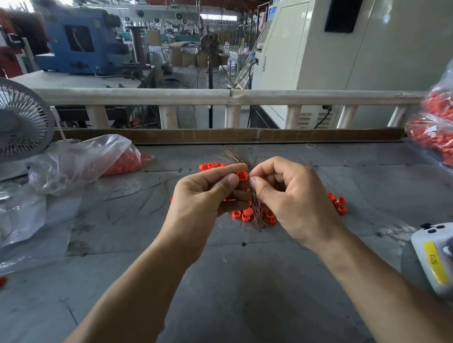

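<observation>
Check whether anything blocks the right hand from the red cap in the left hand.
Nothing visible does. The left hand pinches the red cap at its fingertips, and the right hand, fingers pinched, sits right beside it. The copper wire bundle hangs lower, between both hands.

**Bare hands, bare forearms**

The left grip (206,198) and the right grip (292,192) are bare hands with short, evenly trimmed nails. The thumbnail of the left grip shows plainly. Creased knuckles and faint tendon lines mark the back of the right grip. The left forearm (116,308) and the right forearm (385,280) are bare from wrist to the lower edge of the view, smooth, and look broader toward the wide-angle camera.
</observation>
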Action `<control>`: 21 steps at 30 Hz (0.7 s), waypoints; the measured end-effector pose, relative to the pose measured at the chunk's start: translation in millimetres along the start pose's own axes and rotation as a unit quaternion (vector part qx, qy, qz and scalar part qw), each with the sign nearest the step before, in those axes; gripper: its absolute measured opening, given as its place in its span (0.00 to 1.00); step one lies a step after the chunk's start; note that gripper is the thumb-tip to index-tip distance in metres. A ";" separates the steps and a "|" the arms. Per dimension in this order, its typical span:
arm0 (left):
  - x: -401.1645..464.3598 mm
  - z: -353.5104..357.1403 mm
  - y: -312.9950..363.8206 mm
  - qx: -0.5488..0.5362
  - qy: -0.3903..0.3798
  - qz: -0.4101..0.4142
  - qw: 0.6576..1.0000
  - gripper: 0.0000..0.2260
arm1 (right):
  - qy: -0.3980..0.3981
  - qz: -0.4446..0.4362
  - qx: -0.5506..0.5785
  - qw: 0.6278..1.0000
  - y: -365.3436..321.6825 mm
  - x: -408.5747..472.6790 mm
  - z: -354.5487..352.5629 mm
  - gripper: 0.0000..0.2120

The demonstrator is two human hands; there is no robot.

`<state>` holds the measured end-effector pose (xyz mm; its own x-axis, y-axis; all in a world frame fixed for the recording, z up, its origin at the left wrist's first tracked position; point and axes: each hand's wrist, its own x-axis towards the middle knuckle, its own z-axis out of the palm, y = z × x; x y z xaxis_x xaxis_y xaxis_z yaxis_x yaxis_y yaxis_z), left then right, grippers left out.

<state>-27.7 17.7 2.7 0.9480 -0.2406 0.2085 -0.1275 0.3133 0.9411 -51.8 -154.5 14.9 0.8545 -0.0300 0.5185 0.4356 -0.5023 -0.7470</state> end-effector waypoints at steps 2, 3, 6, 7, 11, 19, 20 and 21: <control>-0.4 0.4 0.8 0.005 0.000 -0.001 1.000 0.11 | -0.001 0.004 0.005 1.000 0.1 0.0 -0.2 0.05; -0.8 0.9 1.1 0.009 0.003 0.000 1.000 0.11 | -0.001 0.006 0.007 1.000 0.3 -0.2 -0.2 0.05; -1.1 2.0 2.0 0.022 0.014 0.008 1.000 0.11 | -0.006 0.007 0.002 1.000 1.3 -0.1 0.1 0.05; -0.9 2.4 2.0 0.029 0.017 0.013 0.999 0.11 | -0.008 0.007 -0.001 1.000 1.8 -0.1 0.4 0.04; -0.8 2.7 1.3 0.035 0.022 0.018 0.999 0.10 | -0.015 0.008 0.000 1.000 2.7 0.0 0.7 0.04; 1.0 0.2 1.2 -0.001 0.016 0.003 1.000 0.10 | -0.048 0.047 0.058 0.996 2.1 0.6 2.1 0.07; 1.1 0.4 1.1 -0.006 0.017 0.003 1.000 0.09 | -0.054 0.056 0.077 0.994 2.1 0.6 3.1 0.08; 1.3 0.5 1.1 -0.010 0.017 0.003 1.000 0.09 | -0.059 0.064 0.094 0.992 2.5 1.0 4.0 0.09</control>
<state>-26.8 17.3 4.1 0.9568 -0.2064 0.2048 -0.1283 0.3323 0.9344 -48.7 -152.4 11.9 0.9283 0.0236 0.3711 0.3576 -0.3300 -0.8736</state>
